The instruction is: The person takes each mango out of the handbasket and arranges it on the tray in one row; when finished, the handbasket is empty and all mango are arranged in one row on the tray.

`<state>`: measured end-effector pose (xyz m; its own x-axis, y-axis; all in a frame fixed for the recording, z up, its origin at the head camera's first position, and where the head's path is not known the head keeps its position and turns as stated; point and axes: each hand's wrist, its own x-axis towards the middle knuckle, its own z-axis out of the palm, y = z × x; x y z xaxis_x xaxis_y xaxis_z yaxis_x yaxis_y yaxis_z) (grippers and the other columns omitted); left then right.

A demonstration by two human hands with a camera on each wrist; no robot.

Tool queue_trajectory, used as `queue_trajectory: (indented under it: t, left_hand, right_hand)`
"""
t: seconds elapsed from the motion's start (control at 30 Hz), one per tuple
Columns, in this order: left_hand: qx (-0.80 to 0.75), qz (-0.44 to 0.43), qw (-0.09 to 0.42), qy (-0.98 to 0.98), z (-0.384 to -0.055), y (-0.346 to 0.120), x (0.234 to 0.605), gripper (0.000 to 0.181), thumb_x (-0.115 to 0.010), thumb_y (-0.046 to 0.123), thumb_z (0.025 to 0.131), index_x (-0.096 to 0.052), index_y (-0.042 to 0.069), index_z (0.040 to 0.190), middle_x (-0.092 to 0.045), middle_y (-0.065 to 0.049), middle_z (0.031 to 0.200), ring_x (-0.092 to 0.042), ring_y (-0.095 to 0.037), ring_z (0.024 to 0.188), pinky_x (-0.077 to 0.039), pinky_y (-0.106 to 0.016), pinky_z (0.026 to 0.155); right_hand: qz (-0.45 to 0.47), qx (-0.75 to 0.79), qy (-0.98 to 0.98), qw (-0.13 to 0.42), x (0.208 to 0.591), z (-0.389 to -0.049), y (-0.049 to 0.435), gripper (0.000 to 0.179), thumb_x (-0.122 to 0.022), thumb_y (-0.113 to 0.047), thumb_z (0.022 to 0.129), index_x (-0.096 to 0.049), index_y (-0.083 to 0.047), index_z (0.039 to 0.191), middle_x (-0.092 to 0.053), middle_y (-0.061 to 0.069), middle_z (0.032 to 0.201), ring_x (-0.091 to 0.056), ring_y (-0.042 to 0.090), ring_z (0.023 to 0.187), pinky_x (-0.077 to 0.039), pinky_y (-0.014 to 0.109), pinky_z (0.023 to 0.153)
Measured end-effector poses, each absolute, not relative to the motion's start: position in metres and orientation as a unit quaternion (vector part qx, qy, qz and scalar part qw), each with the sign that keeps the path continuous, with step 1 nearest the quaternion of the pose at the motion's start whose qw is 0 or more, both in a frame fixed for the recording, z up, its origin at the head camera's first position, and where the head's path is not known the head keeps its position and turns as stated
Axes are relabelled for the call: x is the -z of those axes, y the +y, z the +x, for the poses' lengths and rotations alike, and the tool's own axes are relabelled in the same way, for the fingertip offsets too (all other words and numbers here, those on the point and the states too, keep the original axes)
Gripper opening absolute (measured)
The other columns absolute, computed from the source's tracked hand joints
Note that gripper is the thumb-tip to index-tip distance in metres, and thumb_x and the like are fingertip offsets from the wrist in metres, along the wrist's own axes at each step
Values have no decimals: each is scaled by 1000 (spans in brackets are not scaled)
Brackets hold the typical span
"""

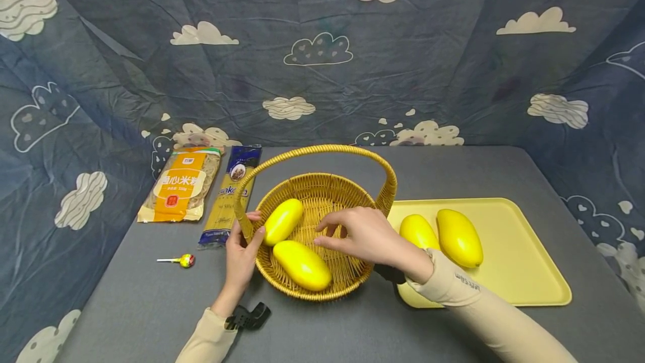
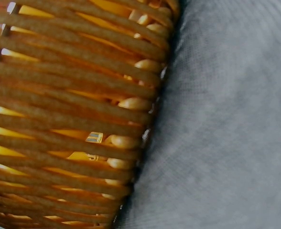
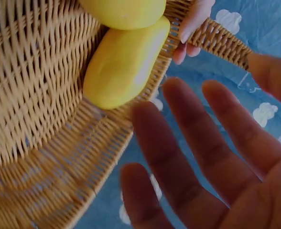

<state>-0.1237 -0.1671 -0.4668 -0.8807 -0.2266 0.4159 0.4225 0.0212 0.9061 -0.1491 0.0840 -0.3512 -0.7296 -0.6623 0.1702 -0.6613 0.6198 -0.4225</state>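
A round wicker basket [image 1: 353, 279] with a tall arched handle [image 1: 322, 149] stands in the middle of the table. Two yellow mangoes [image 1: 302, 265] lie in its left half. My left hand [image 1: 242, 251] grips the basket where the handle meets the left rim, thumb on the inner side. Over the right half of the basket hovers my right hand [image 1: 360, 234], its fingers loosely bent and holding nothing. The right wrist view shows those spread fingers [image 3: 193, 138] apart from the mango [image 3: 126, 67]. Woven basket wall [image 2: 73, 114] fills much of the left wrist view.
Right of the basket, a pale yellow tray [image 1: 524, 262] carries two more mangoes [image 1: 459, 238], one partly behind my right forearm. To the left lie a noodle bag [image 1: 178, 184], a blue-and-yellow pasta packet [image 1: 221, 212] and a lollipop [image 1: 186, 261]. A cloud-patterned cloth hangs behind.
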Motion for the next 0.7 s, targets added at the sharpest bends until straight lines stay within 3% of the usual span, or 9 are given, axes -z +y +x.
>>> queue_trajectory:
  t: [0.13, 0.2, 0.4, 0.53, 0.7]
  left_hand:
    - [695, -69, 233, -676, -124, -167, 468, 22, -58, -6, 91, -52, -12, 111, -52, -27, 122, -48, -24, 118, -36, -26, 101]
    - [696, -71, 233, -676, -124, -167, 468, 22, -58, -6, 91, -52, -12, 111, -51, -27, 122, -48, -24, 118, -37, -26, 101]
    - [697, -75, 234, -674, -125, -166, 468, 22, -57, -6, 91, -51, -12, 111, -51, -29, 120, -48, -23, 117, -37, -26, 100]
    - [700, -76, 235, -670, -125, -167, 469, 23, -57, -6, 91, -51, -13, 112, -51, -29, 120, -48, -22, 118, -37, -27, 100]
    - [701, -74, 231, -671, -125, -168, 469, 24, -57, -6, 91, -51, -13, 113, -51, -29, 121, -47, -22, 119, -37, -27, 101]
  right_hand:
    - [-386, 208, 896, 73, 351, -156, 76, 28, -68, -46, 85, -72, -27, 105, -68, -14, 88, -51, 4, 60, -40, 25, 50]
    - [-393, 197, 892, 102, 352, -158, 73, 31, -68, -46, 85, -71, -25, 108, -68, -12, 98, -56, 7, 70, -43, 27, 55]
    - [-407, 174, 882, 159, 354, -164, 62, 39, -70, -44, 83, -69, -23, 116, -68, -8, 106, -62, 15, 94, -48, 32, 72]
    - [-413, 156, 879, 177, 357, -165, 55, 43, -72, -46, 81, -67, -25, 118, -67, -9, 108, -61, 12, 96, -46, 31, 76]
    - [-418, 150, 877, 184, 362, -169, 50, 43, -73, -46, 80, -67, -26, 118, -67, -8, 107, -61, 12, 92, -46, 29, 72]
